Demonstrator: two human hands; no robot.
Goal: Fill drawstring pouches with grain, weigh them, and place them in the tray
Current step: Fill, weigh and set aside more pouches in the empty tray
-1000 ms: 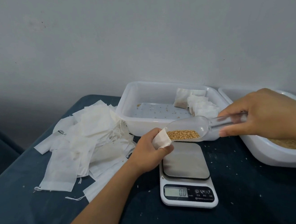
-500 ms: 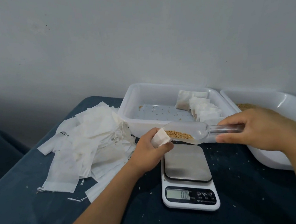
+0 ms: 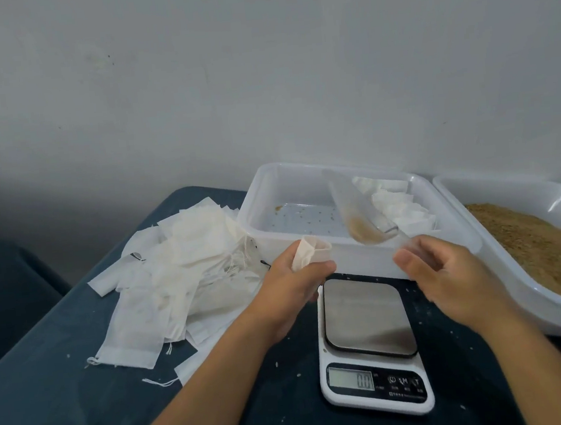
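Observation:
My left hand (image 3: pixel 292 279) grips a small white drawstring pouch (image 3: pixel 310 252) with its mouth held open, just left of the scale. My right hand (image 3: pixel 446 271) holds the handle of a clear plastic scoop (image 3: pixel 358 211), which now points up and away with grain gathered at its lower end near the handle. The scoop is apart from the pouch, over the front of the clear tray (image 3: pixel 263 193). Filled pouches (image 3: pixel 395 204) lie in the tray's right part. The white scale (image 3: pixel 371 351) reads 0.0 with a bare platform.
A heap of empty white pouches (image 3: pixel 175 277) covers the dark blue table (image 3: pixel 68 404) at left. A white basin of grain (image 3: pixel 543 248) stands at the right. A grey wall rises behind. Loose grains dot the table.
The scoop swung from lying level with its tip at the pouch's mouth to tilted up and away. Most of its grain is gone. My right hand moved left and nearer.

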